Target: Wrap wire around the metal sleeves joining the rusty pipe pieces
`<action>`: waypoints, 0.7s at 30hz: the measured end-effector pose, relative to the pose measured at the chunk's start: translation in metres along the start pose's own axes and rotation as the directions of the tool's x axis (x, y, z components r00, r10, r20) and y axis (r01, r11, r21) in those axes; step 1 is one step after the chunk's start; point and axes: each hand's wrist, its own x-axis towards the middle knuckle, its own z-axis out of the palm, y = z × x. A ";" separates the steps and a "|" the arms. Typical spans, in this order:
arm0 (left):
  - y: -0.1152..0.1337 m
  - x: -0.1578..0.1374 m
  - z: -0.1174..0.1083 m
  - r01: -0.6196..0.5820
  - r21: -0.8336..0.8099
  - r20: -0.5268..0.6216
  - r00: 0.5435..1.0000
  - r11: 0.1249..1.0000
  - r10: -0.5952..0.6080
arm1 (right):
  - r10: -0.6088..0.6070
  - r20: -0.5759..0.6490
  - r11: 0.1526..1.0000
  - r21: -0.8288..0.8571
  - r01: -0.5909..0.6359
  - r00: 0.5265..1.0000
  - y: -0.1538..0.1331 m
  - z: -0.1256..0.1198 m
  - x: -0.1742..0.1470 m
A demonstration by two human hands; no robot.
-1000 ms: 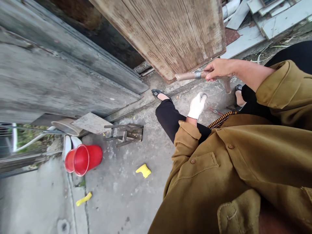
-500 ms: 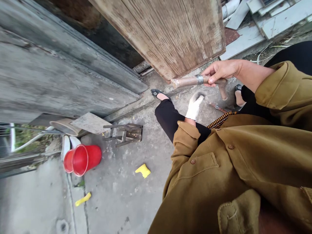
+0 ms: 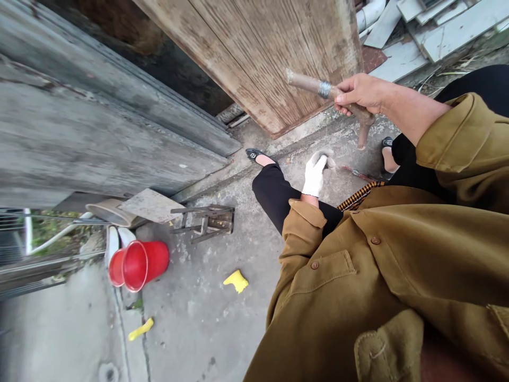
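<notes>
My right hand [image 3: 358,93] is bare and grips a brown wooden-handled hammer [image 3: 314,85] with a metal band, raised in front of the worn wooden door [image 3: 270,48]. Its head hangs down by my wrist. My left hand [image 3: 316,172] wears a white glove and is lowered to the concrete ground [image 3: 207,313], closed around something small and grey that I cannot make out. I am crouching in a mustard jacket and black trousers. A thin tool with red handles [image 3: 358,173] lies on the ground just right of the gloved hand.
A red bucket [image 3: 139,262] lies on its side at the left, next to a small metal stand [image 3: 207,220] and a flat board [image 3: 149,204]. Yellow scraps [image 3: 236,279] lie on the concrete. Grey planks [image 3: 99,122] lean at the left; pale boards [image 3: 429,26] are piled at top right.
My right hand has lifted the hammer up from near the ground to in front of the door. My gloved left hand stays low on the concrete.
</notes>
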 end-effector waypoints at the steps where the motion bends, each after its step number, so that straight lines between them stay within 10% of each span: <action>1: 0.000 0.000 0.000 -0.003 0.029 0.004 1.000 1.000 0.003 | 0.028 -0.041 0.994 -0.105 -0.032 0.999 0.001 0.001 0.002; 8: 0.007 -0.003 0.006 -0.013 0.299 0.040 0.999 0.954 0.001 | 0.005 -0.126 0.573 -0.813 -0.106 0.992 0.016 0.001 0.014; 12: 0.020 -0.004 0.001 -0.092 0.533 0.060 0.996 0.841 0.071 | 0.441 -0.001 0.183 -0.979 -0.090 0.898 0.023 0.007 0.010; 14: 0.024 -0.003 -0.004 -0.136 0.598 0.085 0.991 0.790 0.106 | 0.704 0.102 0.216 -0.973 -0.075 0.703 0.023 0.009 0.005; 17: 0.023 0.000 -0.012 -0.128 0.605 0.074 0.992 0.786 0.104 | 0.779 0.389 0.506 -0.854 -0.126 0.491 0.017 0.004 -0.001; 21: 0.009 0.004 -0.011 -0.065 0.442 -0.018 0.997 0.895 0.081 | 0.411 0.707 0.883 -0.467 -0.057 0.576 0.007 -0.011 0.001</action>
